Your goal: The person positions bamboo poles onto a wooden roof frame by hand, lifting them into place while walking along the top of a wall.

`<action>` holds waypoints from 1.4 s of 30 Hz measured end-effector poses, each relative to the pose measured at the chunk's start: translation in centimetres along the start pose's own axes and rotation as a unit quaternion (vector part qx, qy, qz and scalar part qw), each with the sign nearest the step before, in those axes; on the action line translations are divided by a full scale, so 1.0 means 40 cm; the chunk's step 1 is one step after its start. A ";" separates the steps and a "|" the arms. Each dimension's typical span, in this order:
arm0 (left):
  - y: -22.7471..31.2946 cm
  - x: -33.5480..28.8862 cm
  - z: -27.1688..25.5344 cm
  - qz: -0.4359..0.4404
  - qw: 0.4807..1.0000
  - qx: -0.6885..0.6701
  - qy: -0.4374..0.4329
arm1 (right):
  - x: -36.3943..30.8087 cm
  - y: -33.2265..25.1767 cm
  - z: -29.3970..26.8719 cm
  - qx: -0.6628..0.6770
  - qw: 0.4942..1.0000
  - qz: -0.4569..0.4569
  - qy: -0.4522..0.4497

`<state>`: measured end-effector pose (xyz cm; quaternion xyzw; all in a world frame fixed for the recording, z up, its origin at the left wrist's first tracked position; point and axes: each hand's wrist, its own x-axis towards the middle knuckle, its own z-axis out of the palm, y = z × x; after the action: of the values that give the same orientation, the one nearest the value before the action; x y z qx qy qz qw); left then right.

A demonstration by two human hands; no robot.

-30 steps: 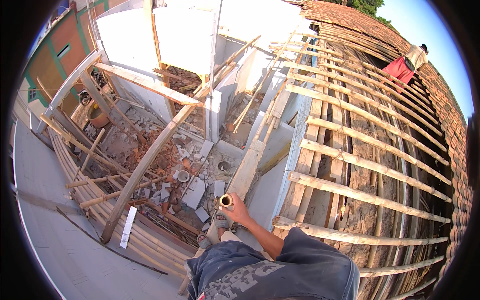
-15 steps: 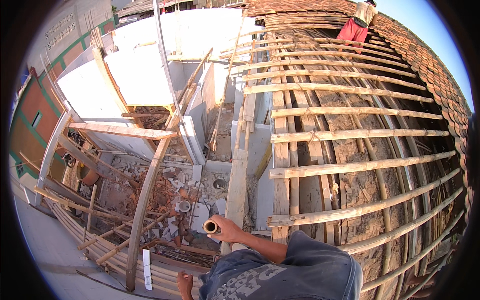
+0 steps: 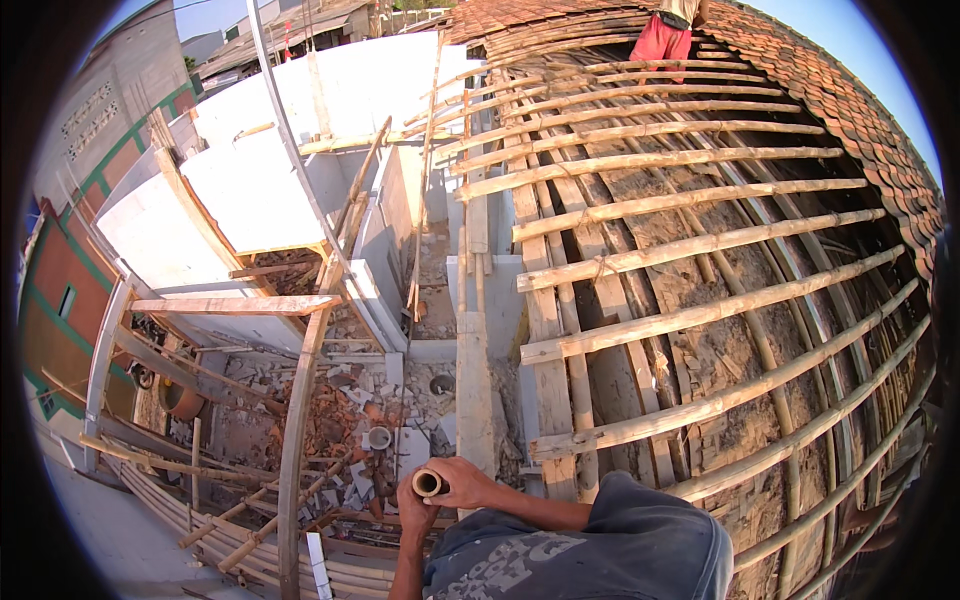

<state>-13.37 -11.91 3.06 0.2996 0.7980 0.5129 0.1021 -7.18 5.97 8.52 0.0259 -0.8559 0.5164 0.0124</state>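
A hollow bamboo pole (image 3: 427,484) points its open, round end up at me, just in front of my shirt. My right hand (image 3: 464,483) is wrapped round it from the right, its forearm coming across from my right side. Against the pole's left side, my left hand (image 3: 414,508) has its fingers closed round it, a little below the rim. The two hands sit close together at the end. Most of the pole's length is hidden beneath the hands and my body.
To the right, bamboo battens (image 3: 690,240) cross wooden rafters over a stripped roof. Clay tiles (image 3: 830,110) cover its far edge, where a person in red shorts (image 3: 662,45) stands. A curved wooden beam (image 3: 298,440) rises at left. Rubble (image 3: 345,400) and a bucket (image 3: 380,438) lie below.
My left hand has come up from below and taken hold of the bamboo pole beside my right hand. The pole's end is slightly lower, and the view has shifted.
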 end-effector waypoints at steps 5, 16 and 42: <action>0.030 -0.024 0.003 -0.070 0.997 -0.016 0.018 | -0.029 0.019 -0.115 -0.047 0.999 0.018 0.010; 0.003 -0.156 -0.054 -0.154 0.983 0.008 0.097 | -0.188 0.233 -0.325 -0.319 0.919 0.204 -0.113; -0.042 -0.220 -0.105 -0.223 0.960 0.067 0.157 | -0.228 0.198 -0.272 -0.413 0.868 0.228 -0.156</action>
<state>-8.92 -20.71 2.20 0.0358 0.8830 0.4631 0.0675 1.43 19.56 6.15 -0.0976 -0.9639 0.0932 -0.2295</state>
